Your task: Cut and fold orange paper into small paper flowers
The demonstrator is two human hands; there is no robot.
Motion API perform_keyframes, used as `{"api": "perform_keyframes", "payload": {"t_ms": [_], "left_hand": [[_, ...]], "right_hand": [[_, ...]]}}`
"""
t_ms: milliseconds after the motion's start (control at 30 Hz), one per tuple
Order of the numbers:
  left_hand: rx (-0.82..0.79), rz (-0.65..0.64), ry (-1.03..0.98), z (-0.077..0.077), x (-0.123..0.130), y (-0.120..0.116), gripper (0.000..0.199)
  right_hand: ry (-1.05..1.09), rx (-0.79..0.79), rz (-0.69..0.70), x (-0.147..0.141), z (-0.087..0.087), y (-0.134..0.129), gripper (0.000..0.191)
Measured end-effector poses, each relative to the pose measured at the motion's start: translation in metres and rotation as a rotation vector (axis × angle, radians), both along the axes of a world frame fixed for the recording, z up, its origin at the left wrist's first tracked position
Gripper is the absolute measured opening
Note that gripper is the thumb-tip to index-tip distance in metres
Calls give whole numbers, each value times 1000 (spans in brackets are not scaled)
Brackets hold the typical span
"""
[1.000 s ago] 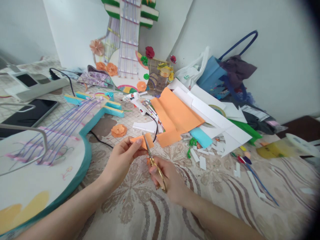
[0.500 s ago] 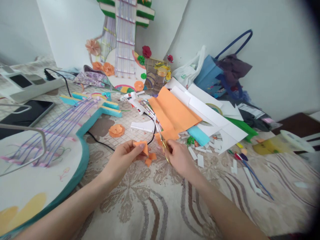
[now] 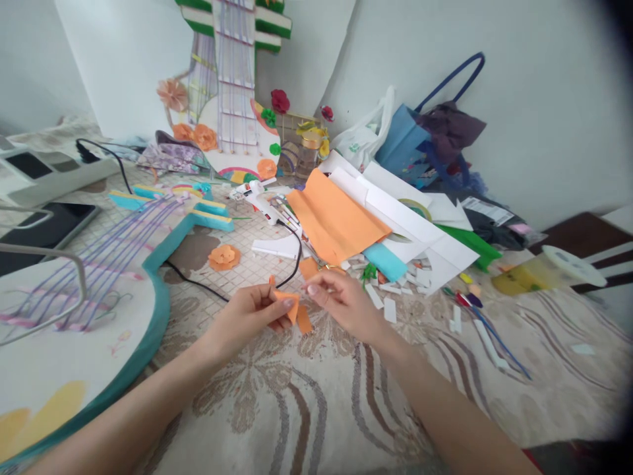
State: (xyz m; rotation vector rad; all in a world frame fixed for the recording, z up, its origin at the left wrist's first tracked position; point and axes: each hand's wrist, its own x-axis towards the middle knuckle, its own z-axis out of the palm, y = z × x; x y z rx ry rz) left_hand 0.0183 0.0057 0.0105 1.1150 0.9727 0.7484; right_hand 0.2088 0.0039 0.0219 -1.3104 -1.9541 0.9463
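Observation:
My left hand (image 3: 254, 308) pinches a small folded piece of orange paper (image 3: 287, 305) between thumb and fingers. Just right of it is my right hand (image 3: 343, 302), its thumb and fingertips drawn together close to that paper. Whether anything is between those fingertips I cannot make out. Gold-handled scissors (image 3: 328, 267) lie just beyond the right hand, partly hidden by it. A small orange scrap (image 3: 304, 320) is below the fingers. A finished orange paper flower (image 3: 224, 257) rests on the table to the left.
A guitar-shaped craft (image 3: 99, 284) with purple strings fills the left side. Behind my hands are a white glue gun (image 3: 257, 200) with a black cord, a large orange sheet (image 3: 336, 218) and white sheets (image 3: 395, 204). White paper scraps (image 3: 390, 310) lie to the right.
My right hand has let go of the scissors, which now lie behind it, and has come nearer to the left hand. The view has shifted slightly.

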Motion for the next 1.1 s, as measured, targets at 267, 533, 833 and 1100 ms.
{"api": "perform_keyframes", "payload": {"t_ms": [267,533,833,1100], "left_hand": [[76,-28,53,-3,1,-2,19],[126,33,92,0,1,-1,23],[5,23,-82,-3,-2,1,16],[172,4,-43,-2,-5,0,4]], "right_hand": [[229,-235,75,-12,-8,-7,18],[207,-106,-43,-22,-7,-13,14],[412,-182,-44,-13,-13,-7,6],[258,-66,-5,-9,-11,-6,27]]}}
